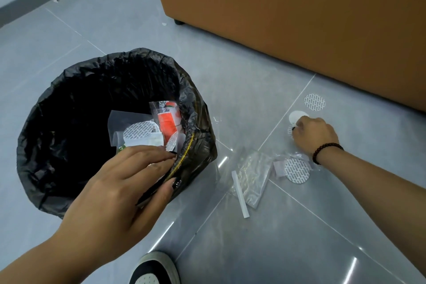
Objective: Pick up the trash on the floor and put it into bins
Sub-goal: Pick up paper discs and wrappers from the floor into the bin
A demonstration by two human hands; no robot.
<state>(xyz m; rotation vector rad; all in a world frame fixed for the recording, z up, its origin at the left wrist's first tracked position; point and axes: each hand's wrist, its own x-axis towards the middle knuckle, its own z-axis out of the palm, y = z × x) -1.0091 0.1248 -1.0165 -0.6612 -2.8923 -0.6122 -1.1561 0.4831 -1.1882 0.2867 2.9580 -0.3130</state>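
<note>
Steadying the black-bagged round waste bin by its rim at 7 o'clock, the left hand curls its fingers over the edge. At 3 o'clock, past a crumpled clear plastic wrapper on the grey tiled floor, the right hand pinches flat white paper discs. Thin discs may slip free; another patterned disc lies just beyond.

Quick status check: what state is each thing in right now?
Bin: upright, lined, partly filled.
Left hand: grips the bin's rim.
Right hand: fingers curled on a white disc on the floor.
Patterned disc: lying flat, untouched.
Clear wrapper: on the floor.
</note>
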